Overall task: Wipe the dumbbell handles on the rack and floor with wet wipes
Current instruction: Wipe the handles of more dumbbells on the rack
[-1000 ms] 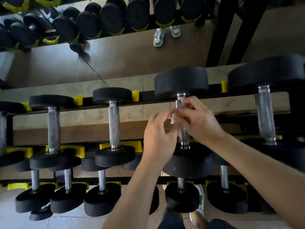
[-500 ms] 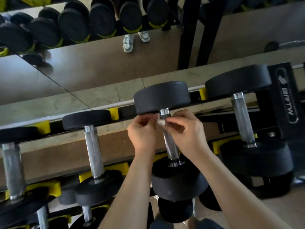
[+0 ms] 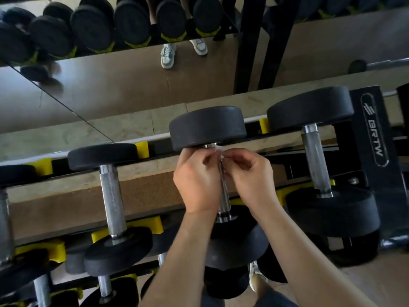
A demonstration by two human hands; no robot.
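A black dumbbell (image 3: 208, 127) with a steel handle (image 3: 224, 200) lies on the top tier of the rack (image 3: 374, 138), in the middle of the view. My left hand (image 3: 197, 182) and my right hand (image 3: 250, 176) meet at the far end of that handle, just under the far weight head. Between their fingertips they pinch a small white wet wipe (image 3: 218, 149), of which only a scrap shows. My hands hide most of the upper handle.
More dumbbells lie on the same tier to the left (image 3: 112, 196) and right (image 3: 314, 160), with lower tiers below (image 3: 104, 286). A wall mirror (image 3: 132, 80) behind the rack reflects dumbbells and my shoes. My own shoe (image 3: 254, 275) shows on the floor.
Both hands have slid up the handle from its middle to its far end under the weight head. The view has swung right, showing the rack's end post.
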